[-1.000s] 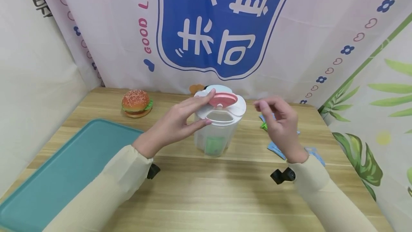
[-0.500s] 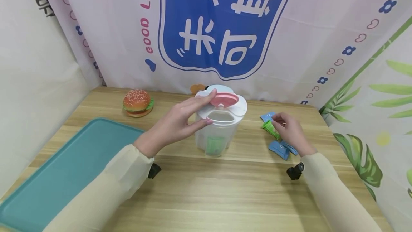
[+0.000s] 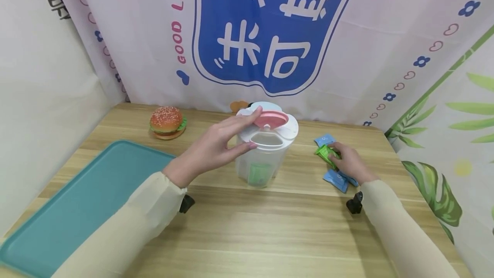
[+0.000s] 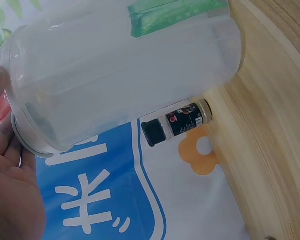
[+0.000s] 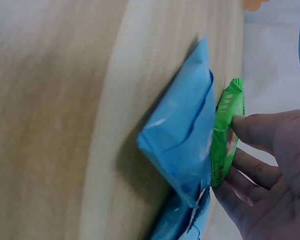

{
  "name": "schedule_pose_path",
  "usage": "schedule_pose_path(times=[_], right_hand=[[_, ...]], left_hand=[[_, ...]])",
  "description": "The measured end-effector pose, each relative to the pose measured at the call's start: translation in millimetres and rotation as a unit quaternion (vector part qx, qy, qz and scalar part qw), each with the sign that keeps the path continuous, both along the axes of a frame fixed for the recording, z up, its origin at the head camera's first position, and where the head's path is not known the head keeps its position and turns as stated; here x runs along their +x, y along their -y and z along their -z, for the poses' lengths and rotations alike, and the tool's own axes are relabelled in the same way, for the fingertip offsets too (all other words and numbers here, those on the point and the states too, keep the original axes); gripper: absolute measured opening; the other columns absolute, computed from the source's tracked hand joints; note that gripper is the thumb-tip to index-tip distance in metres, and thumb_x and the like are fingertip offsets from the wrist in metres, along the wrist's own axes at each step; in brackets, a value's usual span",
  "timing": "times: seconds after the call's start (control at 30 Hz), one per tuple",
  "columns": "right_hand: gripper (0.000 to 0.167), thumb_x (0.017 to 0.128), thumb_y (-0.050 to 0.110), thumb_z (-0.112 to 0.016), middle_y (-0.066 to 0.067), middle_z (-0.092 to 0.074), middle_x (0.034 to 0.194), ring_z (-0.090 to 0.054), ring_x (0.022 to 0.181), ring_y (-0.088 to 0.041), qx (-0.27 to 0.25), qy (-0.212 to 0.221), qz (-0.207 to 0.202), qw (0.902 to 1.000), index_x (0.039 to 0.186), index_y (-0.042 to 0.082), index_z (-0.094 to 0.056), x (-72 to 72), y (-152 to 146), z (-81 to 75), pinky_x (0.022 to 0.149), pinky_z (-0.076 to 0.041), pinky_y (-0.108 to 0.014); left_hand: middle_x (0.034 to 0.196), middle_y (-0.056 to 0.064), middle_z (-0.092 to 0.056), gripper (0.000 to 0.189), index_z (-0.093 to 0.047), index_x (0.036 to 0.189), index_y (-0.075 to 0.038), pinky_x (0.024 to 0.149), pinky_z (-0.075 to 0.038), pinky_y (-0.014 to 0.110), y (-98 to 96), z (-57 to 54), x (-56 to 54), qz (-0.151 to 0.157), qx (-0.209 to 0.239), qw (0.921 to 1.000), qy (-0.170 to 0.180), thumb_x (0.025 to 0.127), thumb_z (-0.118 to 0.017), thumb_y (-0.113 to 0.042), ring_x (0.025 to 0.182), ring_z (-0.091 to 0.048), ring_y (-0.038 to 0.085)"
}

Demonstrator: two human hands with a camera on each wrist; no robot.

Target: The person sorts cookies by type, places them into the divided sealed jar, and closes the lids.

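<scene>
In the head view a clear lidded storage container point(image 3: 254, 158) stands upright, its pink flap point(image 3: 272, 120) raised over an opening. A green packet point(image 3: 259, 174) shows inside it. My left hand point(image 3: 210, 151) holds the lid at its left side, thumb at the front rim and a fingertip against the flap. To the right, my right hand point(image 3: 349, 164) pinches a green snack packet point(image 5: 225, 127) between thumb and fingers, low by the table. Blue packets point(image 3: 336, 180) lie beside it, and another blue packet point(image 3: 324, 139) lies just behind.
A toy hamburger point(image 3: 167, 122) sits at the back left. In front of it lies a teal tray point(image 3: 96, 200). Behind the container, a small black-capped spice jar point(image 4: 177, 122) shows in the left wrist view. A printed curtain point(image 3: 154, 46) hangs along the table's back edge.
My right hand has come down from beside the container, moved right to the packets and taken hold of a green one. My left hand has stayed on the lid.
</scene>
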State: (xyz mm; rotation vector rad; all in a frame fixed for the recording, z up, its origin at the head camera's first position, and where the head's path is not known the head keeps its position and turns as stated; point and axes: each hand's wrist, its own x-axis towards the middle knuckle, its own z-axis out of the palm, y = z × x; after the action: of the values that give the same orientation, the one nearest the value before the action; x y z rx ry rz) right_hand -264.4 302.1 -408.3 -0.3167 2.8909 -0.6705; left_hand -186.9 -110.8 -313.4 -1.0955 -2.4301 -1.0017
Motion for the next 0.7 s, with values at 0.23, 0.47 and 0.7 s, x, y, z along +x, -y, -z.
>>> schedule_pose_path(times=[0.23, 0.47, 0.7], right_hand=[[0.053, 0.105, 0.011, -0.06, -0.039, -0.055, 0.135, -0.056, 0.125, -0.053, 0.0, 0.007, -0.009, 0.9999, 0.151, -0.009, -0.043, -2.8, 0.2, -5.0, 0.105, -0.05, -0.068], [0.046, 0.104, 0.008, -0.061, -0.032, -0.059, 0.12, -0.059, 0.108, -0.042, 0.004, -0.009, -0.011, 0.9999, 0.142, -0.014, -0.05, -1.2, -0.5, -7.0, 0.094, -0.055, -0.059], [0.037, 0.103, 0.005, -0.06, -0.035, -0.063, 0.124, -0.062, 0.115, -0.046, -0.022, -0.019, 0.001, 0.9996, 0.135, -0.012, -0.053, 1.6, 3.3, -11.9, 0.1, -0.056, -0.06]], left_hand=[[0.161, 0.006, -0.053, 0.077, -0.038, 0.163, -0.017, 0.123, -0.045, 0.047, -0.1, -0.3, 0.1, 0.002, 0.002, 1.0, -0.002, 0.097, -0.077, -0.021, 0.152, -0.048, 0.027], [0.16, 0.005, -0.054, 0.077, -0.038, 0.163, -0.018, 0.124, -0.045, 0.046, -0.5, 0.2, -0.4, 0.004, 0.004, 1.0, 0.004, 0.097, -0.077, -0.021, 0.152, -0.048, 0.026], [0.158, 0.006, -0.056, 0.077, -0.038, 0.163, -0.017, 0.124, -0.044, 0.045, -0.4, 0.9, -0.5, 0.004, 0.008, 1.0, -0.002, 0.097, -0.077, -0.02, 0.151, -0.049, 0.026]])
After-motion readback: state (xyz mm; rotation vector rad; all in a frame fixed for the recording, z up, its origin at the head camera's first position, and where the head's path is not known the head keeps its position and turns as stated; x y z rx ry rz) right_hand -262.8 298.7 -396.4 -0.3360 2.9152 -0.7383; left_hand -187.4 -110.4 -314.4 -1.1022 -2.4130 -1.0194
